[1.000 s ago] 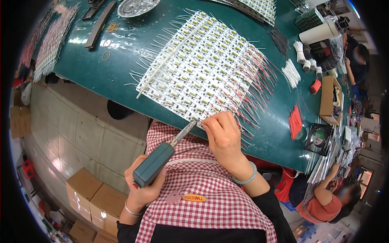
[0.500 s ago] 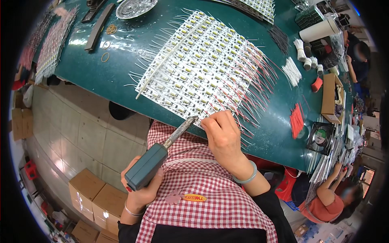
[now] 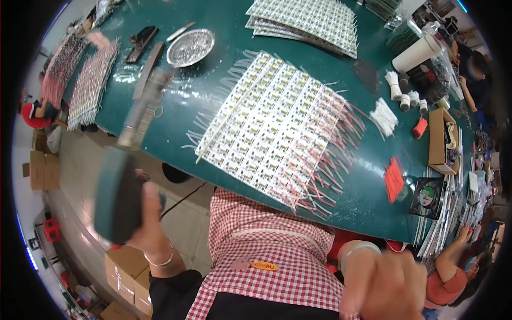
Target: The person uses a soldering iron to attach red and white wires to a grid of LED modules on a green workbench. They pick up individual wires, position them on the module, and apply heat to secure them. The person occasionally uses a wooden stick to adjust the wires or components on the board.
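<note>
My left hand [image 3: 151,224] is wrapped round a dark green soldering gun [image 3: 116,194], raised at the left beyond the table's near edge. The gun's metal tip, smeared by motion, points up toward the loose rings and the dark bar. A white panel of small circuit boards [image 3: 261,128] lies flat on the green table [image 3: 352,208]. White wires stick out along its left side, red and white ones along its right. Over the panel's left part rests a thin pale rod [image 3: 234,106]. My right hand [image 3: 386,280] hangs at the lower right, away from the panel, its fingers blurred.
A metal dish [image 3: 191,48] stands at the back left, near a dark bar [image 3: 148,69]. More board panels [image 3: 304,21] are stacked at the back. To the right lie red wires [image 3: 393,180], white wires [image 3: 384,118] and a cardboard box [image 3: 438,141]. Other people work at the far right.
The soldering gun in my left hand has swung up and left off the panel. My right hand has drawn back from the panel's near edge to the lower right. The view has shifted.
</note>
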Tool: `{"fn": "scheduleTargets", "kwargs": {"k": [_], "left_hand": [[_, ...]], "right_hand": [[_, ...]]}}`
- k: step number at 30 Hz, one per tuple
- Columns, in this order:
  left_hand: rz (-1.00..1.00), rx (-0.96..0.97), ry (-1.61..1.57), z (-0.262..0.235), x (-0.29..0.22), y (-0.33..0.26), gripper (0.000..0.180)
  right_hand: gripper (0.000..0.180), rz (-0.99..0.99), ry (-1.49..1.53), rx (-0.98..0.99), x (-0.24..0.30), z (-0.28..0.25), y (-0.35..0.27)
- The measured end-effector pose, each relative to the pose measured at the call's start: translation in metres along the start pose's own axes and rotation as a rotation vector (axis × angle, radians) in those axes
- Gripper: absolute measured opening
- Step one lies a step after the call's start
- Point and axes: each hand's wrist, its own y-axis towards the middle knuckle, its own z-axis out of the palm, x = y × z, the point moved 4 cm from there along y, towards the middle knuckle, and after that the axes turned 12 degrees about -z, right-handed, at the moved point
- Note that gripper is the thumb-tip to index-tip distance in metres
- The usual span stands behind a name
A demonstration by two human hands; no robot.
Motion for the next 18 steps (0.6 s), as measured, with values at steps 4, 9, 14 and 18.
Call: {"fn": "scheduleTargets", "kwargs": {"k": [4,9,14,18], "left_hand": [[0.168,-0.196,0.035,0.033,-0.025,0.056,0.020],[-0.016,-0.101,0.194,0.074,0.013,0.090,0.016],[0.147,0.135,0.434,0.122,0.064,0.124,0.019],[0.221,-0.025,0.339,0.113,0.011,0.141,0.031]], "right_hand": [[0.045,-0.109,0.479,-0.197,0.036,0.007,0.011],[0.045,-0.079,0.480,-0.204,0.041,0.000,0.014],[0.045,-0.145,0.413,-0.214,0.049,-0.014,0.023],[0.044,-0.319,0.364,-0.151,0.048,-0.030,0.032]]}}
